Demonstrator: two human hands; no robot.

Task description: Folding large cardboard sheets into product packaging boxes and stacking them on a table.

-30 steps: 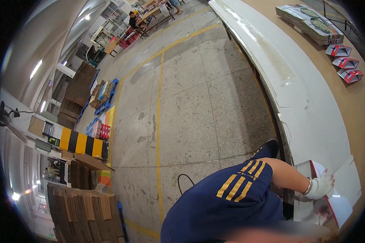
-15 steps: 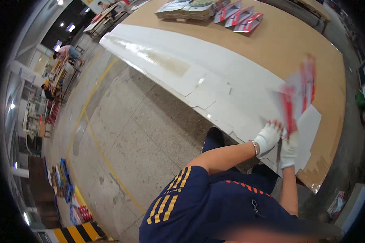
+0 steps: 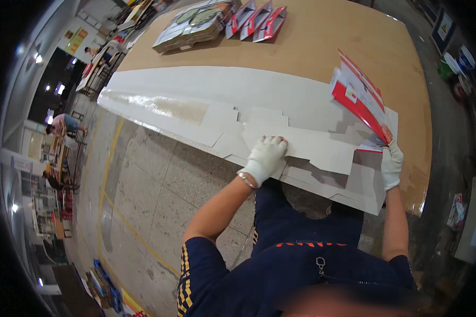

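Note:
My right hand [image 3: 391,164], in a white glove with bare fingertips, grips the lower end of a folded red-and-white printed cardboard piece [image 3: 360,98] at the right of the table. The piece stands up at a slant, its folded panels spread apart. My left hand [image 3: 267,158], gloved the same way, lies over a flat white die-cut cardboard blank [image 3: 317,148] near the table's front edge. Its fingers rest on the blank and point away from me. Part of the blank's right end is behind the printed piece and my right hand.
Three folded red-and-white cardboard pieces [image 3: 256,22] stand at the far side of the brown-topped table [image 3: 322,37], beside a bundled stack of printed cardboard [image 3: 193,26]. White sheets [image 3: 158,87] cover the table's near side. Another person [image 3: 66,124] bends over a bench at far left.
My left hand has moved left, away from my right hand, onto the white blank. The printed piece, blurred before, now leans left and shows its red panel. My view has turned rightward.

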